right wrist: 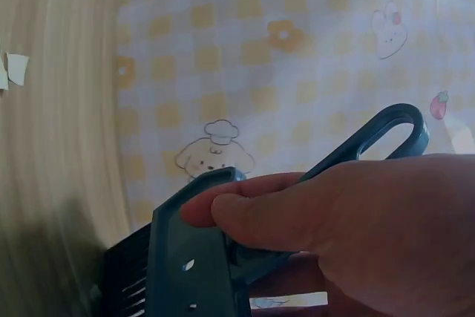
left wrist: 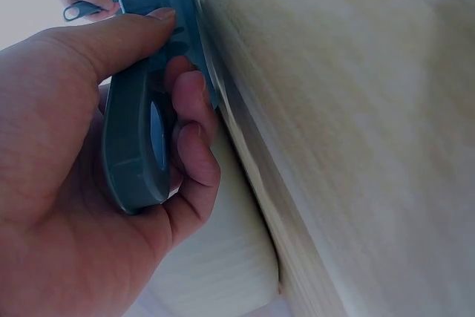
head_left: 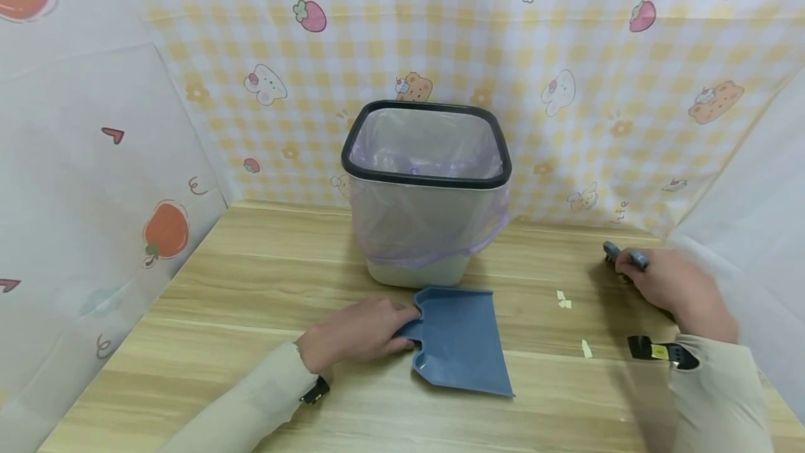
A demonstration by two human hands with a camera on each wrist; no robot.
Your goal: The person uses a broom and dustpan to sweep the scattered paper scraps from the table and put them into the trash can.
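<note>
My left hand (head_left: 361, 331) grips the handle of a blue-grey dustpan (head_left: 465, 341), which lies on the table with its wide edge toward the right. In the left wrist view, curled fingers wrap the looped handle (left wrist: 130, 139) and the thumb lies along its top. Over at the table's right side, my right hand (head_left: 676, 285) holds a small matching brush (right wrist: 197, 257) by its handle. Dark bristles (right wrist: 126, 276) face the table in the right wrist view. Several pale paper scraps (head_left: 564, 303) lie between the brush and the dustpan.
Just behind the dustpan stands a white bin (head_left: 415, 275) with a black rim (head_left: 428, 180) and a translucent purple liner (head_left: 409, 229). A yellow checked cloth (head_left: 283, 124) hangs behind the wooden table (head_left: 270, 271). White printed cloth (head_left: 82, 180) closes off the left side.
</note>
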